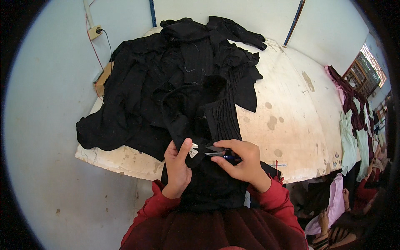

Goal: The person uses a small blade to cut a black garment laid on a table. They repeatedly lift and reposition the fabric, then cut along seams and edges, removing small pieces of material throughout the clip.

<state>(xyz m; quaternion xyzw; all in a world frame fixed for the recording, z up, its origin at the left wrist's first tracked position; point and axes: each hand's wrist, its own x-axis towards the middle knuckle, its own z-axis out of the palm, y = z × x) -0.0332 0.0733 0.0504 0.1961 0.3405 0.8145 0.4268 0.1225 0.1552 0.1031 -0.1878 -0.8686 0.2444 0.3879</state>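
My left hand [179, 166] is closed on the edge of a black pleated garment [223, 116], beside a small white label [193, 150]. In my right hand [246, 160] is a pair of thread snips [223, 154], its blades parted and pointing left toward the cloth by the label. I cannot tell whether the blades touch a thread. The garment runs from the table down over my lap. Behind it lies a heap of black garments [141, 91] with pale loose threads on it.
The pale, stained table [291, 125] curves round in front of me. At left, a wall socket [95, 32] with a plug hangs above a brown box [102, 83]. Off to the right, other people's hands [324, 221] hold pink cloth, near maroon and mint garments [348, 137].
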